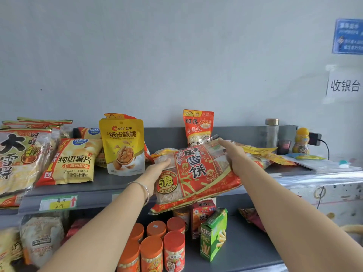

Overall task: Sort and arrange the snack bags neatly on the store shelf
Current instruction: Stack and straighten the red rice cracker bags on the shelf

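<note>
A large red rice-cracker bag (pixel 196 173) lies tilted over the front edge of the grey top shelf (pixel 98 187), held between both hands. My left hand (pixel 157 169) grips its left edge, with the fingers going under the bag. My right hand (pixel 233 154) holds the right side, index finger stretched along the top edge. Behind the bag stands an orange bag of small biscuits (pixel 198 126). To the left stand a yellow walnut pouch (pixel 122 148), a potato-chip bag (pixel 72 161) and several big rice-cracker bags (pixel 17 158). More yellow bags (pixel 265 154) lie flat under my right hand.
The lower shelf carries several orange-lidded jars (pixel 157 246), a green box (pixel 213 234), a red box (pixel 202 213) and more bags at the left. At the top shelf's right end stand a glass bottle (pixel 272 132), a yellow bottle (pixel 302 142) and a plugged-in black adapter (pixel 315 139).
</note>
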